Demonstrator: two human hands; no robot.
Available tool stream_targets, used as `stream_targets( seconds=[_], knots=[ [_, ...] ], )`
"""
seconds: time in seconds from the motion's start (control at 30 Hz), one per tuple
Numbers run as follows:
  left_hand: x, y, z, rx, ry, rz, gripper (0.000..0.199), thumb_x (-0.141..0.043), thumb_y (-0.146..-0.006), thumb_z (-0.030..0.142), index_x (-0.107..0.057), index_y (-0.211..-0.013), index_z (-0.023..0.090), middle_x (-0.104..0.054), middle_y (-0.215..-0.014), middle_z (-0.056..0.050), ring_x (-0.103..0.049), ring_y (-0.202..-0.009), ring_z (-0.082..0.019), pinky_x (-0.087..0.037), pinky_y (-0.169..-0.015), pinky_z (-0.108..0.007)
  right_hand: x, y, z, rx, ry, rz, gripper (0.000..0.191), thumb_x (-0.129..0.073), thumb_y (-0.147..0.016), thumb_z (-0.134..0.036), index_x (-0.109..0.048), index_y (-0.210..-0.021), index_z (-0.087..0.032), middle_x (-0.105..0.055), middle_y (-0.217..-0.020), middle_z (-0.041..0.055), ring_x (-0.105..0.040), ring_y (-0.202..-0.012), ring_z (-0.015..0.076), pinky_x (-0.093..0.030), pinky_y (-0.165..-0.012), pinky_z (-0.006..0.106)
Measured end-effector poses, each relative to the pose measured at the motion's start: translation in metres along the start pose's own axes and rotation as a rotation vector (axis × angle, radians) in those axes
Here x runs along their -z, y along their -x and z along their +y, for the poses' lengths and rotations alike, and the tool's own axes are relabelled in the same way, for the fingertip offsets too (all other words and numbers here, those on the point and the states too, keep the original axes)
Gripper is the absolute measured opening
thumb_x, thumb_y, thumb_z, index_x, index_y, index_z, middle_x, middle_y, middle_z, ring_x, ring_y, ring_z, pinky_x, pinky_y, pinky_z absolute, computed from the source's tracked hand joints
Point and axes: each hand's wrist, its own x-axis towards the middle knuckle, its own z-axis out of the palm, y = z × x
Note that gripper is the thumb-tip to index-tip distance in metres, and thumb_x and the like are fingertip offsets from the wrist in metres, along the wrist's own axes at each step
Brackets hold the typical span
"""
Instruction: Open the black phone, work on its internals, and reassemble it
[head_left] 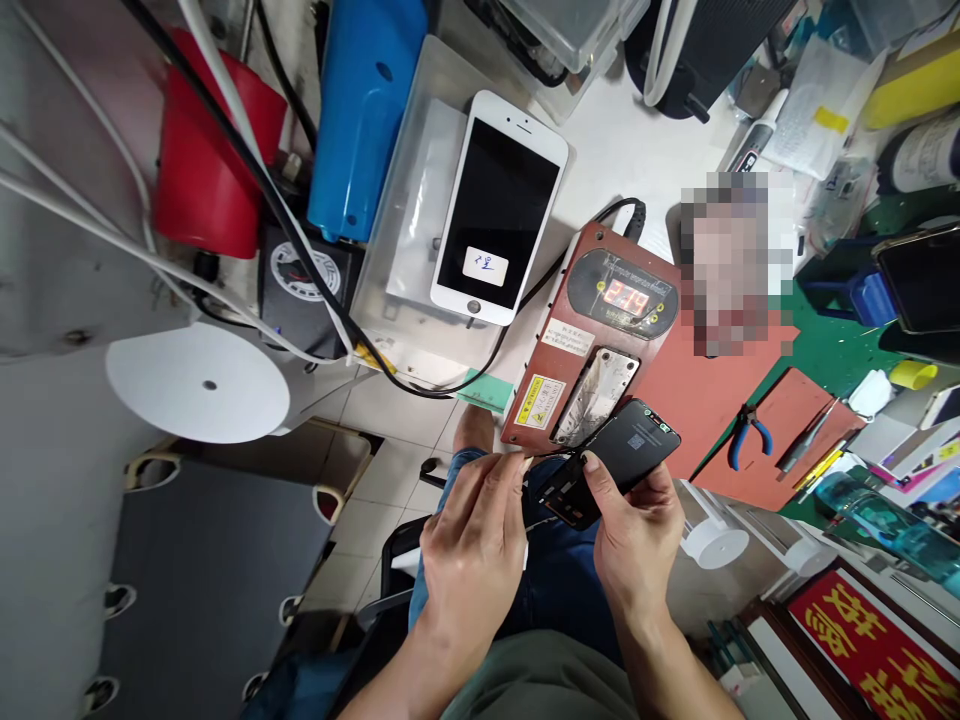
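My right hand (637,520) holds a phone screen assembly (634,445), its black back side up, thumb on the near face and fingers behind. My left hand (480,530) is closed in a pinch at the screen's left end. A thin dark strip (553,454) runs from these fingertips to the screen's edge; its far end is hidden by the fingers. Just beyond both hands lies a reddish-brown heating plate (536,350) with a lit digital display (627,297) and a metal pad (598,396). The screen overlaps the near corner of this heater.
A white phone (501,208) with a handwritten label rests on a clear plastic box (405,240). Black cable (420,392) loops beside the heater. To the right are an orange mat (675,400), blue-handled pliers (750,436) and tweezers (806,440). A patch behind the heater is blurred out.
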Motion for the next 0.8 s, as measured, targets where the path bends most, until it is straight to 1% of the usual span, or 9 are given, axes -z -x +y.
stream_targets(
  seconds=[0.4,0.8],
  knots=[
    [0.0003,0.0004,-0.0016,0.003,0.011,0.003,0.015,-0.069,-0.102,0.004,-0.074,-0.112,0.014,-0.083,-0.095,-0.004,-0.079,-0.086,-0.014,-0.050,-0.066,-0.026,0.0010,0.0003,-0.0011,-0.005,0.014,-0.001,0.043,-0.098,-0.080,-0.031,-0.080,-0.118,-0.021,-0.085,-0.108,0.0062,-0.076,-0.092,0.0195,-0.063,-0.086,0.034],
    [0.0006,-0.0004,-0.0029,-0.003,0.000,0.007,0.015,-0.068,-0.102,0.005,-0.074,-0.112,0.016,-0.083,-0.096,-0.003,-0.079,-0.086,-0.014,-0.050,-0.065,-0.028,0.0013,0.0003,-0.0010,0.000,-0.006,-0.016,0.042,-0.097,-0.081,-0.029,-0.080,-0.119,-0.022,-0.086,-0.108,0.0048,-0.076,-0.092,0.0183,-0.063,-0.086,0.033]
  ],
)
